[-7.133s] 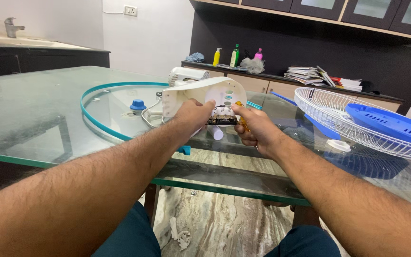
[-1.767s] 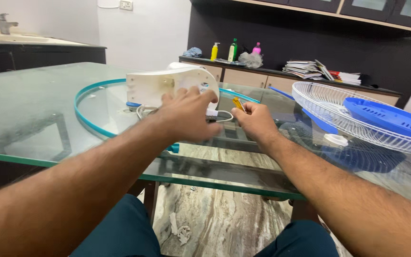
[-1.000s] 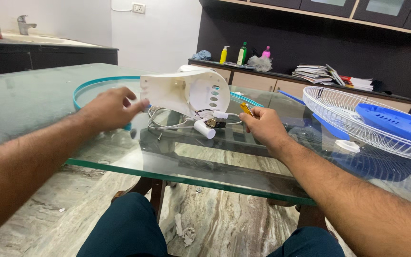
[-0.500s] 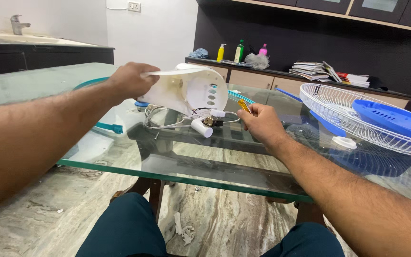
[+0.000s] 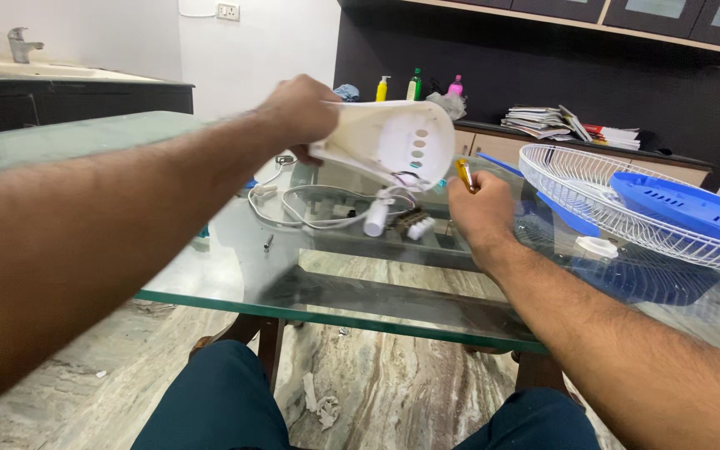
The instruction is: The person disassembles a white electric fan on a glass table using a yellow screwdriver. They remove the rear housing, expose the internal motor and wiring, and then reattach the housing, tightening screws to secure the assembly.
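My left hand (image 5: pixel 300 108) is closed on the left end of the white housing (image 5: pixel 389 143) and holds it up off the glass table (image 5: pixel 235 275), at upper centre of the frame. The housing's long axis runs roughly left to right, tilted a little down toward the right; its broad rounded end points right, and the face with a column of small holes is turned toward me. White wires (image 5: pixel 318 208) hang from its underside and coil on the glass just below, ending in a white cylinder (image 5: pixel 375 222) and a small block (image 5: pixel 414 225).

My right hand (image 5: pixel 481 208) sits just right of the housing, fingers curled shut on a yellow-handled tool (image 5: pixel 465 173) — only its top shows above my knuckles, pointing up, close to the housing's rounded end.

At the right edge of the frame lie a white wire grille (image 5: pixel 568 179) and a blue cover (image 5: pixel 685 208) resting in it, well apart from the housing. A small screw (image 5: pixel 267 242) lies on the glass at left centre.
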